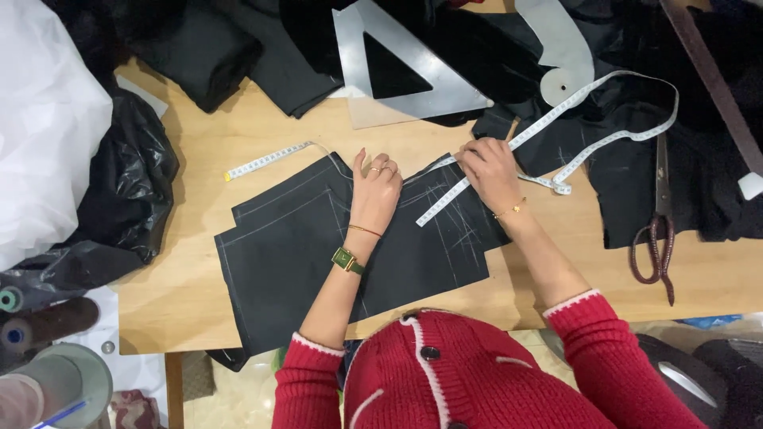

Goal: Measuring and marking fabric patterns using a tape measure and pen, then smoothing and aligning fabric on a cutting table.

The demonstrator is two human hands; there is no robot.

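Observation:
A black fabric piece [286,246] with white chalk lines lies flat on the wooden table [199,151]. My left hand [375,189] presses down on its middle, fingers together, rings and a green watch showing. My right hand [489,168] rests at the fabric's upper right corner and pinches a white tape measure [592,95]. One stretch of the tape runs diagonally down across the fabric; the rest loops off to the upper right over more black cloth.
A clear triangle ruler [429,83] and a curved ruler [566,56] lie at the back. Scissors [660,230] rest at the right on dark cloth. Black and white plastic bags [119,183] crowd the left, thread spools [12,298] below them.

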